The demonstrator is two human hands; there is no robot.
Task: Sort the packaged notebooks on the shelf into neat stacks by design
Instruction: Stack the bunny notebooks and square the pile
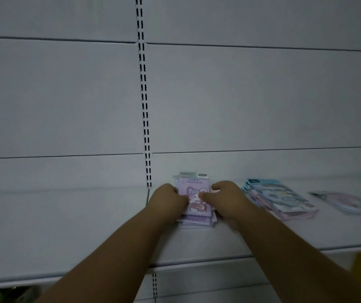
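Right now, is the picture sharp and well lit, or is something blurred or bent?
Head view: dim, greyish light; the purple stack between both hands is fairly clear, the blue stack and the lone packet at right are smeared; the shelf edge bows from the wide lens.

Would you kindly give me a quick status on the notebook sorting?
Left hand and right hand gripping purple stack by its sides. Blue stack to the right, untidy. One loose pack beyond. Nothing blocking.

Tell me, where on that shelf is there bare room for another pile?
Left of the purple stack the shelf lies bare to the frame's edge. The front strip is bare except for the forearms. It is crowded to the right: both hands press the purple stack, then the blue stack and a lone packet.
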